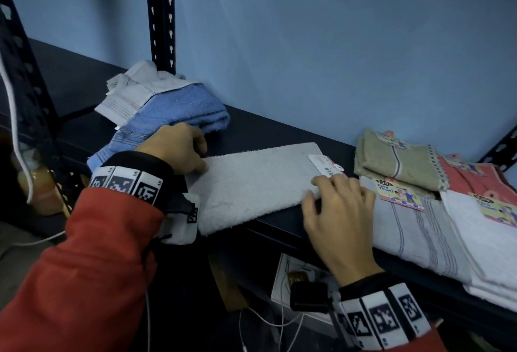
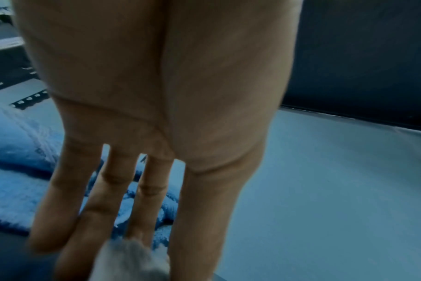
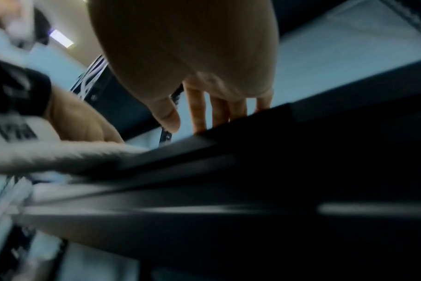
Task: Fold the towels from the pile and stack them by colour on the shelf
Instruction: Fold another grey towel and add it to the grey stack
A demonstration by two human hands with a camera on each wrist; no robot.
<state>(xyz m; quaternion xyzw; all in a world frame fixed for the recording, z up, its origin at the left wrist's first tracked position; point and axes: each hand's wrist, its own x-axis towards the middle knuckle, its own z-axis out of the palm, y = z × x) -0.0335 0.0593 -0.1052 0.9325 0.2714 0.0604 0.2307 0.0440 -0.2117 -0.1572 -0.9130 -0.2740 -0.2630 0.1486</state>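
A white towel (image 1: 251, 183) lies folded into a long strip across the middle of the head view, on the dark shelf (image 1: 282, 130), its lower left corner hanging past the front edge. The left hand (image 1: 179, 150) holds the strip's left end, fingers curled over the edge; the left wrist view shows a tuft of white cloth at the fingertips (image 2: 137, 233). The right hand (image 1: 335, 206) rests on the right end with fingers lightly bent, beside the paper tag (image 1: 326, 165). Whether it pinches the cloth cannot be told. Holding both ends probably keeps the strip flat and square for the next fold.

At upper left sits the unfolded pile (image 1: 165, 105) (blue and pale striped towels), touching the left hand. At right lie folded towels: a tan stack (image 1: 391, 161), a red towel (image 1: 472, 181), a striped white towel (image 1: 419, 228) and a white towel with a label (image 1: 486, 239). The striped towel lies just beside the right hand, limiting room to slide the strip rightward.
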